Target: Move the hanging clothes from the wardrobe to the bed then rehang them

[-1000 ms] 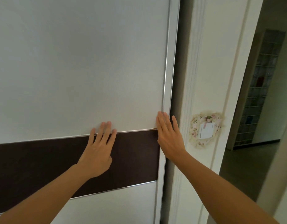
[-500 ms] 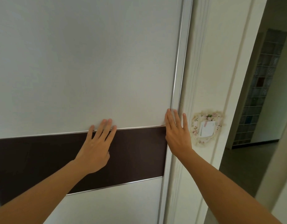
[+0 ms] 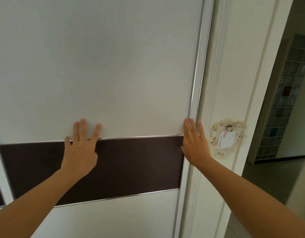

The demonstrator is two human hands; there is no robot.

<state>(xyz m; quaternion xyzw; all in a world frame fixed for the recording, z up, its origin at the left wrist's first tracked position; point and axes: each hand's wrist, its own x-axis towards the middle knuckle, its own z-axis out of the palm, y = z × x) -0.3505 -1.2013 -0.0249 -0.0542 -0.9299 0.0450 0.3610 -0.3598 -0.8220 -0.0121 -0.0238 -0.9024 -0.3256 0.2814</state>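
two bare hands are lying flat against a sliding wardrobe door (image 3: 114,66), which is filling most of the head view. the door is showing a pale, matte white panel above and below, with a wide dark brown band (image 3: 139,165) running across it at hand height, edged top and bottom by thin silver trim; a silver metal frame strip (image 3: 197,83) is running down its right edge. the left hand (image 3: 79,152) is resting palm-down across the upper trim line, fingers straight and slightly spread, gripping nothing. the right hand (image 3: 195,145) is lying at the door's right edge, fingers straight and together, tips touching the metal strip, holding nothing. the door is standing closed against a cream moulded door frame (image 3: 234,83), hiding whatever is hanging inside. just right of the right hand, a wall switch (image 3: 226,140) is sitting in a frilly floral cover on that frame. beyond it, a dim hallway is showing a glass-block wall (image 3: 285,109).
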